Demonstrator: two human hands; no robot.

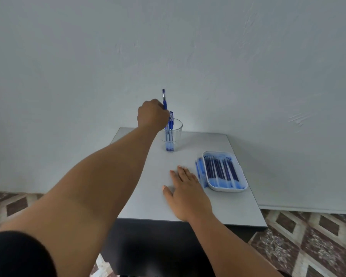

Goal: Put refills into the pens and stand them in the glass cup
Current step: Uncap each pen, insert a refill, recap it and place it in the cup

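A pale wall (208, 56) is filling most of the view, and a patterned floor (308, 236) is showing at the bottom corners. A small grey table (148, 196) is standing against the wall.

The left arm is reaching far forward over the table. The left hand (152, 114) is hovering at the rim of the glass cup (174, 136), which is standing on the far part of the table. The fingers of this hand are curled and are gripping a blue pen (164, 100). This pen is nearly upright, its upper end is pointing above the hand, and its lower part is hidden behind the hand, so I cannot tell how deep it is going into the cup.

The right hand (186, 194) is lying flat on the table, palm down, with the fingers straight and a little spread, holding nothing. It is just beside the white tray (242, 176), which is sitting at the right side of the table. Dark blue refills (221, 168) are lying side by side in the tray.

Other blue pens (170, 134) are already standing inside the glass cup.
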